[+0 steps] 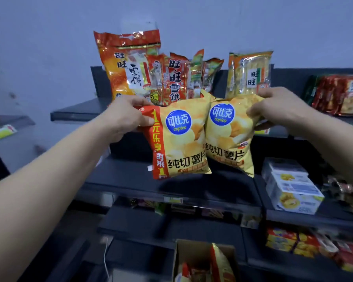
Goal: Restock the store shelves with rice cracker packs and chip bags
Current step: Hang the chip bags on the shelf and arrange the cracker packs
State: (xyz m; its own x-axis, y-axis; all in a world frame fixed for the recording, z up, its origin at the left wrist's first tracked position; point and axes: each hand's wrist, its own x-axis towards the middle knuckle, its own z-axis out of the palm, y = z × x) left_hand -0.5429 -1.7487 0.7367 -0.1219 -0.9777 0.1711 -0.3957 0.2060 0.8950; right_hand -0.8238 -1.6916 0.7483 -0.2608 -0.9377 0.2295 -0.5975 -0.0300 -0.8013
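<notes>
My left hand [123, 119] grips the top left corner of a yellow chip bag with a red side stripe [177, 143]. My right hand [277, 107] pinches the top right corner of a second yellow chip bag [228, 137]. Both bags hang side by side, touching, in front of the dark shelf unit, just below its top shelf [77, 112]. On that top shelf stand a large orange rice cracker pack [124, 68], smaller red rice cracker packs [175, 78] and a yellow-green rice cracker pack [249, 74], all upright behind the bags.
The second shelf [130, 180] lies under the hanging bags. White snack boxes [291, 190] sit on a shelf at right, red packs [338, 96] lie at upper right. A cardboard box [202, 261] with more chip bags stands on the floor below.
</notes>
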